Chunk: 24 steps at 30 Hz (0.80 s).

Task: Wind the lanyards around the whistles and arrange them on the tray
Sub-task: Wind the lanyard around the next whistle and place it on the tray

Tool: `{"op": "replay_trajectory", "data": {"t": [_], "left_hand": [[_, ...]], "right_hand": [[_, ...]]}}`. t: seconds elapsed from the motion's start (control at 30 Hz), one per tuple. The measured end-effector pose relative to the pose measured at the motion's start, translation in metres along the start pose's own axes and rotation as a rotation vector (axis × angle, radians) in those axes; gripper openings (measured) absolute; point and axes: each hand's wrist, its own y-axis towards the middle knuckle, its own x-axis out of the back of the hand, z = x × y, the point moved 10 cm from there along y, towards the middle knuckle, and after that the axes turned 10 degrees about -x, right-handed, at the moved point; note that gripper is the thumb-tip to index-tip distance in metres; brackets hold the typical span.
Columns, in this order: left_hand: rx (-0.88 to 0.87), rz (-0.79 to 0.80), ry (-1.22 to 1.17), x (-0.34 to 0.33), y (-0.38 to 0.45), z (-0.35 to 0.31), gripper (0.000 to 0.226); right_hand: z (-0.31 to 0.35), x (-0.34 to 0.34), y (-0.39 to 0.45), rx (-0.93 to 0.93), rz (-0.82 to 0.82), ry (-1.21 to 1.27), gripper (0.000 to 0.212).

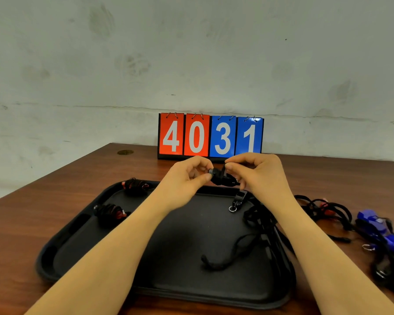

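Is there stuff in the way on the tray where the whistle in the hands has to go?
Partly. A loose black lanyard sprawls over the tray's right side. Two wound whistles sit far left. The middle looks free for the black whistle.

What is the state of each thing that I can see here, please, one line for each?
Left hand: pinches the black whistle.
Right hand: pinches the same whistle.
Black whistle: held above the tray, lanyard partly wound, clip hanging.
Tray: flat on the table.
Two wound red whistles: lying on the tray's left side.
Blue whistles: on the table, lanyards loose.
Scoreboard: upright, reads 4031.
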Motion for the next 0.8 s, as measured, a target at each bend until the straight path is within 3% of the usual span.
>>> {"op": "replay_trajectory", "data": {"t": [0.2,0.37,0.57,0.8], "left_hand": [[0.014,-0.029,-0.245,-0.002,-0.001,-0.003,0.015],[0.122,-0.220,-0.483,0.006,-0.004,0.014,0.014],[0.216,-0.394,-0.437,0.020,-0.008,0.030,0.008],[0.238,-0.424,-0.225,0.026,-0.007,0.035,0.008]], "right_hand": [[-0.011,-0.002,0.003,-0.121,0.071,0.192,0.011],[-0.017,-0.023,-0.001,-0.152,0.221,0.165,0.010],[-0.009,-0.039,-0.007,-0.086,0.324,0.035,0.008],[-0.004,-0.041,-0.010,-0.062,0.345,-0.015,0.011]]}}
